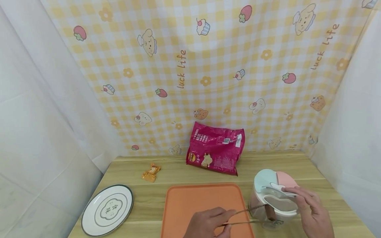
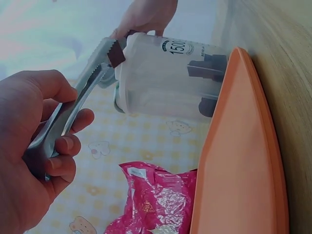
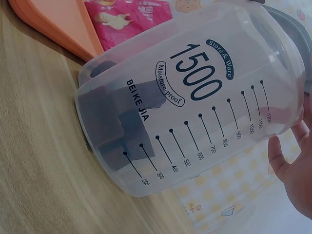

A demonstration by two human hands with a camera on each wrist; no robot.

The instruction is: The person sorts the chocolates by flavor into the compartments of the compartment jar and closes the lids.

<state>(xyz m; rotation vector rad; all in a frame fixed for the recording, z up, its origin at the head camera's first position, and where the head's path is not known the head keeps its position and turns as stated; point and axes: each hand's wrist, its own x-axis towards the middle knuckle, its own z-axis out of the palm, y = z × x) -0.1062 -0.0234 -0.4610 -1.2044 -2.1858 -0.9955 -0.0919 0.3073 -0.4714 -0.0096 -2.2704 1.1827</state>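
Observation:
My left hand (image 1: 208, 223) grips metal tongs (image 2: 73, 105). Between the tong tips is a small brown block (image 2: 116, 53), close to the rim of a clear storage container (image 3: 195, 97); whether it is over the mouth I cannot tell. My right hand (image 1: 315, 210) holds the raised lid flap (image 1: 275, 191) at its edge, leaving the mouth uncovered. The lid has mint (image 1: 265, 180) and pink (image 1: 285, 179) sections. Several dark brown blocks (image 3: 100, 117) lie at the container's bottom.
An orange tray (image 1: 205, 198) lies left of the container. Behind it a magenta snack bag (image 1: 217, 148) leans against the checked cloth. Farther left are an orange-wrapped candy (image 1: 151, 172) and a white plate with a dark rim (image 1: 92, 211).

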